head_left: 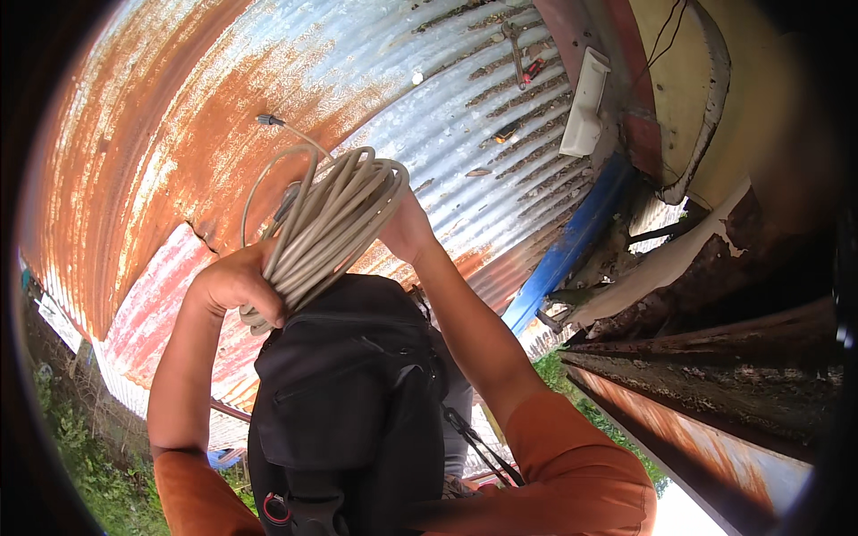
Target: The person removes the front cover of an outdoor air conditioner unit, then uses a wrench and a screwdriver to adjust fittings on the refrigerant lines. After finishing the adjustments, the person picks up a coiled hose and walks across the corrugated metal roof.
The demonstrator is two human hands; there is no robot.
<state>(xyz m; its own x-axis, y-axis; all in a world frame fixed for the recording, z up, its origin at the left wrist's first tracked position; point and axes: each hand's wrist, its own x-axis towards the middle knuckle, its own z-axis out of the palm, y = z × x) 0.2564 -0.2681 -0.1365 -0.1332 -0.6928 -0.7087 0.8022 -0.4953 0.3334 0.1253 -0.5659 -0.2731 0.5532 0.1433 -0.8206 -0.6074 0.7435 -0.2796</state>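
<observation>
Rusted corrugated roofing lay beneath the coiled cable; the left hand clasped its lower end, the right hand met its right side, grip hidden. Slackening risked spilled loops; the free plug risked snagging the roofing.

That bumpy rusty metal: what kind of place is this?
Probably a rooftop outdoors: rusty corrugated sheets spread beneath the cable, a wrench lies on them, and green plants show past the edge.

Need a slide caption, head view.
Left hand grips a coiled beige cable, right hand against it, above rusty corrugated metal sheeting.
</observation>
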